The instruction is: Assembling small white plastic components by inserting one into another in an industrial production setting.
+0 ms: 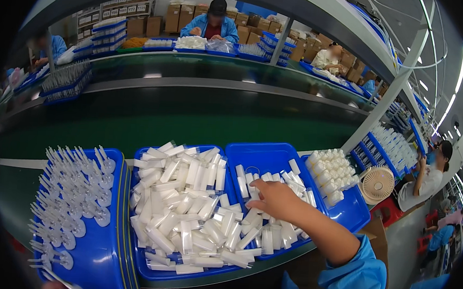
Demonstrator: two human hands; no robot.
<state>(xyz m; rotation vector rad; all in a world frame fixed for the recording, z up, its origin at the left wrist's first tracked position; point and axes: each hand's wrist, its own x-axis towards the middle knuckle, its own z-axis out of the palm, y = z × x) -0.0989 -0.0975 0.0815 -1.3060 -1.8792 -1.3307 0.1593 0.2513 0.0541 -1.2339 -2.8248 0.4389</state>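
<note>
My right hand [277,199] is over a blue tray [257,150] of white plastic tubes with clear ends [268,237]. Its thumb and index finger are apart, close to the tubes, with nothing visible between them. At the lower left edge, only a small part of my left hand [52,286] shows. A blurred, slim white stemmed piece [60,281] slants out of its grip. Just beyond stands a blue tray [94,258] with rows of clear, round-based pieces with thin white stems [75,193]. Between the hands, another blue tray [135,244] is heaped with white tubes [185,205].
Right of my right hand, a blue tray [352,213] holds white pieces in rows [331,174]. Beyond it are a round beige fan [376,185] and a metal post [385,103]. A green conveyor belt [207,114] runs across ahead. Several people work around it.
</note>
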